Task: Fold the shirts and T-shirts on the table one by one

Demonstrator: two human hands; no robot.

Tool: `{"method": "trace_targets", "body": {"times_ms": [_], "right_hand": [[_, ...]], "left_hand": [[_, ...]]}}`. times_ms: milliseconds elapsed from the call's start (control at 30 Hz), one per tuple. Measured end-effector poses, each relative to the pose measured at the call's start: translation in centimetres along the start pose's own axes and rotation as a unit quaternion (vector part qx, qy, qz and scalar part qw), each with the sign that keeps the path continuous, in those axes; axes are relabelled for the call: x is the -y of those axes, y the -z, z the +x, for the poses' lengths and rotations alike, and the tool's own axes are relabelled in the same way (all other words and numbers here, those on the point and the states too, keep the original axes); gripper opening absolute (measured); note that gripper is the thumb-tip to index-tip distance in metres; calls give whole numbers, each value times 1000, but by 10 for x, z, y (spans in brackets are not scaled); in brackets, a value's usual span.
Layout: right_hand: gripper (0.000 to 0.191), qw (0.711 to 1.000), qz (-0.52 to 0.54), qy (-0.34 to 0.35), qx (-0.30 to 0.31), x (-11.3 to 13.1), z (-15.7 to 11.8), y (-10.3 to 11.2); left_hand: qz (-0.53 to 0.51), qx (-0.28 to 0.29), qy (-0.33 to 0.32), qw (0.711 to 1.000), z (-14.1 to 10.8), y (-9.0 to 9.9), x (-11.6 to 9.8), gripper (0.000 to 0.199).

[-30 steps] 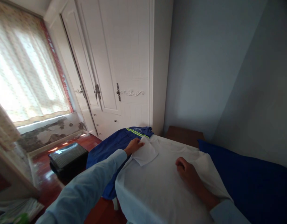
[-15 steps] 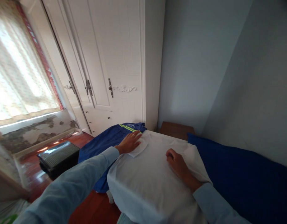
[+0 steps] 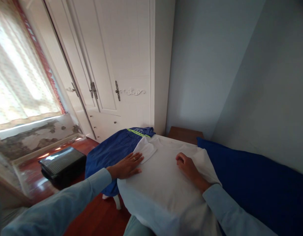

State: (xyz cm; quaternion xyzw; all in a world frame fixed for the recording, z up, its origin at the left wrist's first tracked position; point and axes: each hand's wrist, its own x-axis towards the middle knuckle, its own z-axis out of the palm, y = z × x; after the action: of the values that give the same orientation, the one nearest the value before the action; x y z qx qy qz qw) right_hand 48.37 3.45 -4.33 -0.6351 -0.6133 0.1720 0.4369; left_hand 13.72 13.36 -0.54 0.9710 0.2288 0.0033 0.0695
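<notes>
A white shirt [image 3: 163,177] lies spread over a table, its near edge hanging down. My left hand [image 3: 128,165] rests flat on the shirt's left side, just below the sleeve, with fingers stretched out and a ring on one of them. On the right part of the shirt sits my right hand [image 3: 188,168], its fingers curled in; whether they pinch any cloth is hidden. A blue garment [image 3: 109,146] with a yellow-green stripe drapes over the table's left side, touching the white shirt.
A white wardrobe [image 3: 131,59] stands behind the table. On the red floor [image 3: 97,216] at left is a black case [image 3: 62,165]. Blue fabric [image 3: 252,186] covers the right side. A brown wooden surface [image 3: 185,134] shows behind the shirt, and a curtain [image 3: 23,72] hangs at left.
My left hand has slid down and left across the shirt, off the sleeve, which now shows more fully. My right hand has stayed nearly in place.
</notes>
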Motion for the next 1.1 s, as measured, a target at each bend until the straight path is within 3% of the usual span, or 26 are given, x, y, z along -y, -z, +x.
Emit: {"method": "trace_targets", "body": {"times_ms": [167,333,433,533,600,667,767,867,1000,1100], "right_hand": [[13,1000,-5,5,-2,-4,1,-1],[13,999,-45,13,-2,-4,0,1],[16,993,-109,39,14,2,-2,3],[18,986,-152,59,46,14,-5,4],[18,982,-168,61,63,25,-12,5],[20,973,-203,70,89,40,-24,6],[26,949,-252,109,153,65,-61,10],[34,940,-238,137,204,90,-116,18],[36,960,-154,89,214,105,-195,32],[32,979,-79,-39,185,94,-248,33]], "left_hand": [[12,-101,30,994,-53,-24,-22,61],[-24,-251,72,965,-105,-70,-58,53],[-120,-367,152,910,-120,-109,-77,44],[-259,-432,275,819,-120,-144,-87,46],[-366,-422,329,762,-117,-164,-89,58],[-463,-386,334,725,-111,-182,-89,69],[-544,-347,312,697,-102,-206,-89,76],[-572,-344,318,674,-91,-224,-89,82],[-594,-322,328,660,-83,-221,-88,77],[-605,-282,340,662,-88,-205,-84,63]]}}
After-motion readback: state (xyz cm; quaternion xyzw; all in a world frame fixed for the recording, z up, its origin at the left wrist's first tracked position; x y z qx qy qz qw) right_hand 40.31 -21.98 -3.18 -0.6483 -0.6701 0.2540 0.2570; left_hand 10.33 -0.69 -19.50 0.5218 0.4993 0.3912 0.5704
